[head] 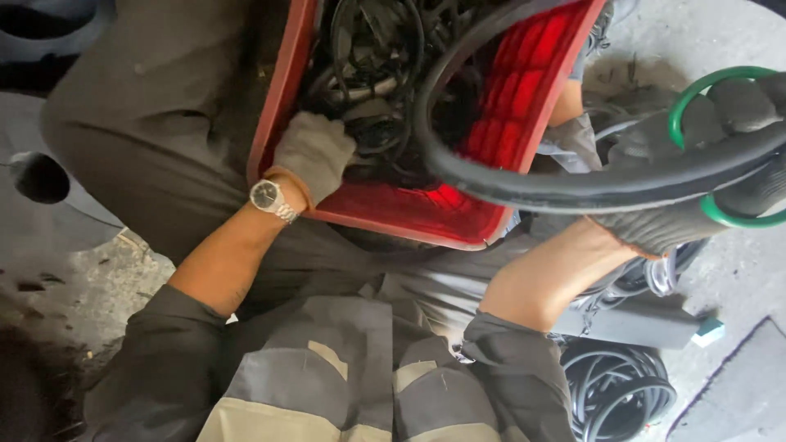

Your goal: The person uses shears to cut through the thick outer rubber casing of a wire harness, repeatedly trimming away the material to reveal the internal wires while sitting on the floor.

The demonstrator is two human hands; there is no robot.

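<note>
Head view. The left hand (313,153), in a grey work glove, reaches into a red plastic crate (524,90) that rests on the person's lap. The hand enters over the crate's near-left corner, wrist bent, back of the glove facing the camera. Its fingers are buried in a tangle of black cables and rubber rings (381,74) that fills the crate. Whether these fingers are clenched on anything cannot be told, since their tips are hidden among the cables. One wristwatch (267,196) with a dark dial and metal band sits on the left wrist, just outside the crate's near edge.

The right hand (696,176), also in a grey glove, is raised to the right of the crate, beyond its right edge, forearm bare and angled up from the elbow. This hand is clenched around one large black rubber ring (458,176), a thick loop whose near arc passes through the fist and whose far arc sweeps back over the crate's right half. Two thin green rings (692,98) are also caught in the same fist, one showing above the knuckles and one below.

Beyond the crate's right edge, on the concrete floor (729,49), lies one pile of coiled black rings (618,393) near the person's right knee. One dark flat bar (634,323) with a pale green end lies just above that pile. The person wears grey work clothes with rolled sleeves.
</note>
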